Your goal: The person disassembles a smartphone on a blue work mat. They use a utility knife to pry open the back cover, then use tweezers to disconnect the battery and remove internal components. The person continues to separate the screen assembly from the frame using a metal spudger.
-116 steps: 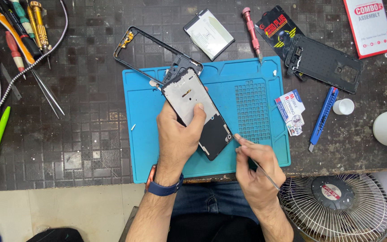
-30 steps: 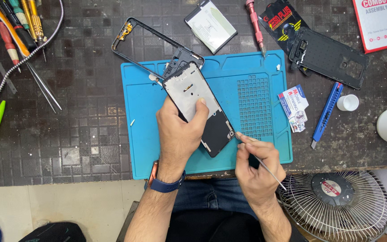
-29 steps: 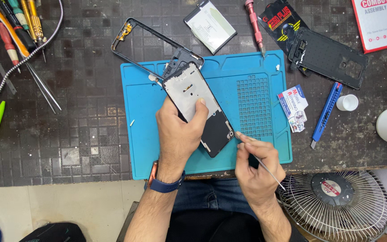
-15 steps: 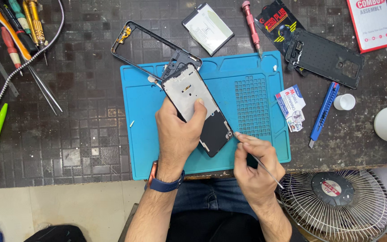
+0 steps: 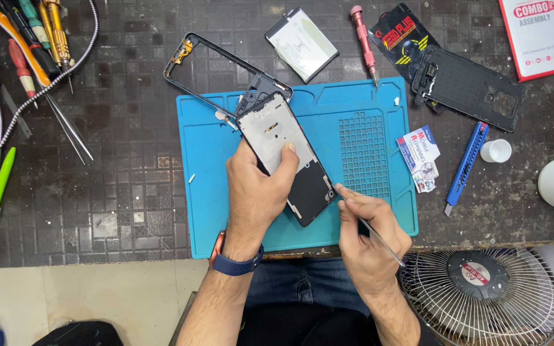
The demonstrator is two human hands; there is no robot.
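With the left hand (image 5: 258, 192) gripping the opened phone (image 5: 286, 157) above the blue mat (image 5: 367, 122), thumb pressed on it, and right hand (image 5: 367, 240) fingers pinching tweezers (image 5: 370, 229) at its lower edge, a slip could scratch or crack the panel.

We find open room on the blue mat (image 5: 213, 192) left of the hands, and on its grid side (bare but for one white speck). The black frame (image 5: 190, 70) blocks the mat's far corner; screwdrivers (image 5: 33, 45) crowd the worktop's (image 5: 117, 192) far left.
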